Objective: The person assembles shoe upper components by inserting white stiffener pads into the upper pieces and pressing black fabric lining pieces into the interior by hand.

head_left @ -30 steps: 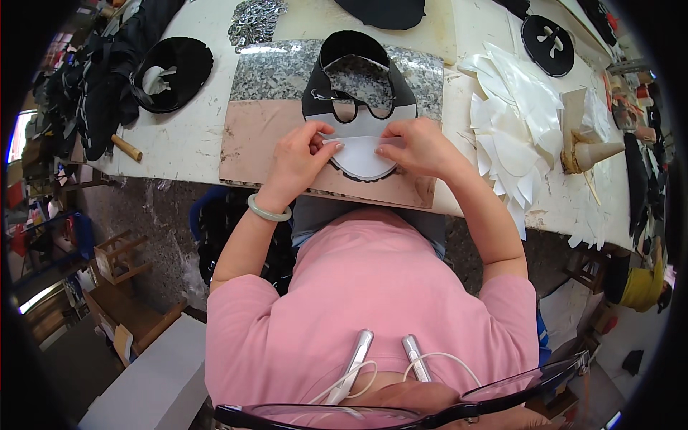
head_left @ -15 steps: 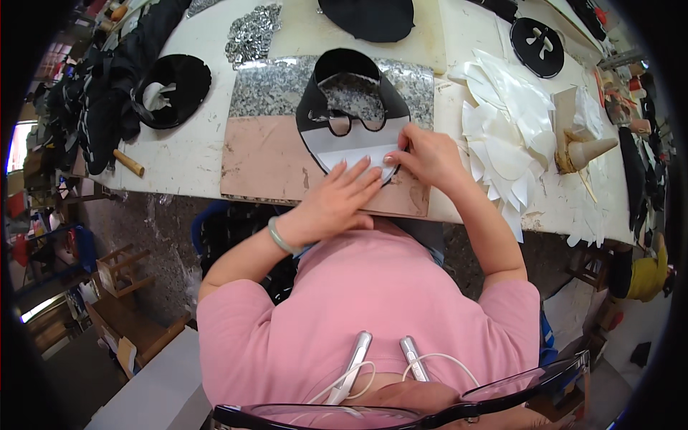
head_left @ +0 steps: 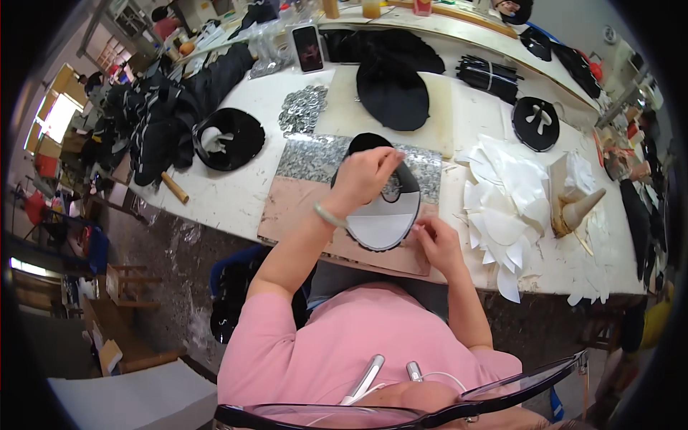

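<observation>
A black shoe upper (head_left: pixel 412 188) with a white lining piece (head_left: pixel 383 223) at its near end lies on a flat work board. My left hand (head_left: pixel 362 178) is over the upper's far half, its fingers bent and drawn together; whatever is between the fingertips is hidden. Beside the near right edge, my right hand (head_left: pixel 438 245) is closed, thumb and finger pinched at the upper's rim. Part of the upper's opening is covered by my left hand.
To the right lies a pile of white cut pieces (head_left: pixel 502 193), with a cone-shaped tool (head_left: pixel 580 211) beyond. Left are a black round dish (head_left: pixel 247 140), a wooden-handled tool (head_left: pixel 175 188) and black material (head_left: pixel 161 140). Farther back are metal bits (head_left: pixel 302 111) and a phone (head_left: pixel 308 49).
My left hand has lifted off the white lining and moved to the upper's far part, its fingers now closed. My right hand has slid down along the right edge. The view has tilted upward.
</observation>
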### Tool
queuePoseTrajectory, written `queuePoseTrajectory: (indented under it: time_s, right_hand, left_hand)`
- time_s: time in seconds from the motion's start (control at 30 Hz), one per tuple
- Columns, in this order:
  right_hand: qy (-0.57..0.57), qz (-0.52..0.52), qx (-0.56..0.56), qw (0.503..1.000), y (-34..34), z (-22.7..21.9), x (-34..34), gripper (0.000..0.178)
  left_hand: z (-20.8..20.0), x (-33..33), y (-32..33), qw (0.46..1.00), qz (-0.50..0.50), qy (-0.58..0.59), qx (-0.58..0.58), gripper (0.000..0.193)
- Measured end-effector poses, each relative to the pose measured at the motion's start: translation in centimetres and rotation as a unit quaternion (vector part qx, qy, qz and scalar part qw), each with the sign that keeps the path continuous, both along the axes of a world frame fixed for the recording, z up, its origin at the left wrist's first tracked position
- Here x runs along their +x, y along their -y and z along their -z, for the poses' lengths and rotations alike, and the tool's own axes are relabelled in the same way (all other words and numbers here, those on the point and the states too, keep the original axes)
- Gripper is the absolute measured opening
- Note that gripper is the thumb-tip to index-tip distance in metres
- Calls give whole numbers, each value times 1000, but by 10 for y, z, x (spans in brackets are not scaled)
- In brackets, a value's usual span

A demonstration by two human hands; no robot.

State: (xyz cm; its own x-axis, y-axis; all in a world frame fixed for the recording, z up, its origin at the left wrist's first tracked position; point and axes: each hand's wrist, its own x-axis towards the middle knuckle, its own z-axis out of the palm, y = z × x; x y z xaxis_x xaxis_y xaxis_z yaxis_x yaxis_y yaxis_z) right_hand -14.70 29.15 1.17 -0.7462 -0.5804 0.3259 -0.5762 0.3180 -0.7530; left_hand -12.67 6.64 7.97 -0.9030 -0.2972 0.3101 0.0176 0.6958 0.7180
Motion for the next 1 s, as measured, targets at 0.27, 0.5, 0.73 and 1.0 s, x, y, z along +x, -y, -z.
queuePoseTrajectory:
  time_s: [0.27,0.5,0.73,1.0]
  right_hand:
    - [191,146,-57,969,-180,-41,-21,10]
    - [45,633,38,772,-424,5,-77,30]
    - [-80,468,268,838,-471,35,-158,46]
    - [50,420,401,813,-509,16,-199,67]
  left_hand:
    - [41,-78,31,982,67,169,-60,48]
    - [-58,-59,94,932,185,111,293,20]
    - [-102,-29,74,925,231,122,-275,21]
    - [-26,18,19,810,344,363,-307,30]
